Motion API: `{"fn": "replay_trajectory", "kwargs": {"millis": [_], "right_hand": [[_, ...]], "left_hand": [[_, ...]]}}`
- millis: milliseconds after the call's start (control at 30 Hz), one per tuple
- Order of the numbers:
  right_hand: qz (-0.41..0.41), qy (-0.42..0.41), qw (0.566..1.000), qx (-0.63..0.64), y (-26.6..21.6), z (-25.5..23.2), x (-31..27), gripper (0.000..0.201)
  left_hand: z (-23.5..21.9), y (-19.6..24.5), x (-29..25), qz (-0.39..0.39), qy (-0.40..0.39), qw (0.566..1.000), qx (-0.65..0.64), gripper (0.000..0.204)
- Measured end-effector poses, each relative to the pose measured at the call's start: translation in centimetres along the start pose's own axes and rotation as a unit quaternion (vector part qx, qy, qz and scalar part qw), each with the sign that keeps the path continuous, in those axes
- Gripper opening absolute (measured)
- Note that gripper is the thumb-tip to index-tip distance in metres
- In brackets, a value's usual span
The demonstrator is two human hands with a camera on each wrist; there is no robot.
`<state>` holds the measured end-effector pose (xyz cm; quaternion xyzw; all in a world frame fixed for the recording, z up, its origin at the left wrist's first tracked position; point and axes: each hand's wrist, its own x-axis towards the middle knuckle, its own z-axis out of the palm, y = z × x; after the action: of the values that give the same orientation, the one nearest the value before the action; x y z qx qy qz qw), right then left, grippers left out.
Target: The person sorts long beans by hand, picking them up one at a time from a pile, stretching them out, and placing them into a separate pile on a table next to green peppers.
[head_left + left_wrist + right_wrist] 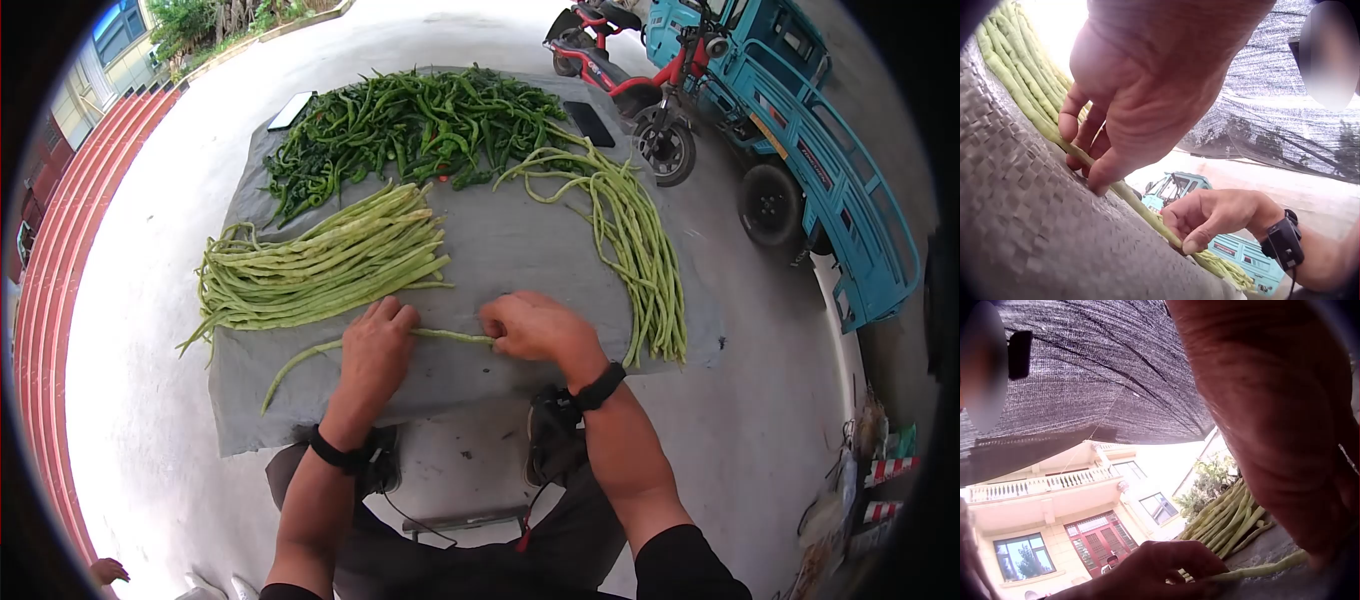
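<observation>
One long green bean [452, 335] stretches between my two hands, low over the grey woven sheet. My left hand [378, 340] pinches it partway along, and its tail curves away to the lower left. Thumb and fingers of my right hand [535, 325] pinch the bean's right end. In the left wrist view the bean [1141, 209] runs from one hand to the other, close to the weave. Just beyond my left hand lies a thick bundle of long beans [320, 260], roughly side by side. To the right of my right hand is a looser bundle [640, 260].
A heap of green chili peppers [420, 125] covers the far part of the grey sheet [500, 230]. A white phone [291, 111] and a dark phone [589, 124] flank it. Beyond stand a red scooter [640, 85] and a teal cargo tricycle [800, 150]; red steps [85, 260] are left.
</observation>
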<state>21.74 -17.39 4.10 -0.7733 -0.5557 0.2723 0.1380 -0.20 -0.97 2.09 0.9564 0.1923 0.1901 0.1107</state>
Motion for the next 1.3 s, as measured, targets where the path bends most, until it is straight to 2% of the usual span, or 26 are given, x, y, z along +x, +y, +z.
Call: {"fn": "replay_trajectory", "kwargs": {"millis": [100, 300, 400, 500, 700, 800, 900, 1000, 1100, 1200, 1300], "right_hand": [[-0.023, 0.014, 1.0, -0.009, 0.0, -0.3, -0.2, 0.015], [0.02, 0.026, 0.999, -0.004, 0.6, -1.2, -0.7, 0.014], [0.014, 0.081, 0.996, -0.014, 1.9, -1.5, -1.2, 0.015], [0.019, 0.102, 0.995, -0.013, 2.9, -2.1, -1.7, 0.015], [0.008, 0.089, 0.996, -0.01, 3.5, -2.6, -1.7, 0.016], [-0.016, 0.1, 0.994, 0.026, 3.2, -3.1, -1.9, 0.015], [-0.048, 0.112, 0.988, 0.09, 3.3, -3.7, -2.2, 0.015], [-0.04, 0.094, 0.985, 0.14, 3.1, -4.7, -2.7, 0.016], [-0.045, 0.087, 0.985, 0.143, 3.0, -5.2, -3.0, 0.019], [-0.062, 0.079, 0.981, 0.166, 3.5, -5.2, -3.3, 0.019], [-0.081, 0.085, 0.977, 0.179, 3.5, -5.3, -3.6, 0.02]], "left_hand": [[-0.1, -0.2, 0.1, -0.004, -0.006, 1.0, 0.014, 0.018], [0.0, -1.1, -0.1, -0.009, 0.0, 1.0, 0.016, 0.016], [-0.2, -1.2, -0.1, -0.015, 0.007, 1.0, 0.018, 0.015], [-0.6, -1.1, -0.1, -0.028, 0.005, 0.999, 0.019, 0.015], [-0.8, -1.2, 0.0, -0.047, -0.005, 0.998, 0.04, 0.014], [-0.9, -1.1, 0.3, -0.04, 0.022, 0.997, 0.065, 0.014], [-1.8, -0.3, 0.7, -0.087, 0.033, 0.994, 0.061, 0.017], [-2.2, -0.6, 0.8, -0.115, 0.036, 0.991, 0.055, 0.02], [-2.9, -1.2, 1.1, -0.151, 0.05, 0.985, 0.07, 0.02], [-3.7, -2.0, 1.1, -0.16, 0.079, 0.982, 0.066, 0.018], [-4.7, -1.9, 1.3, -0.126, 0.136, 0.981, 0.063, 0.02]]}}
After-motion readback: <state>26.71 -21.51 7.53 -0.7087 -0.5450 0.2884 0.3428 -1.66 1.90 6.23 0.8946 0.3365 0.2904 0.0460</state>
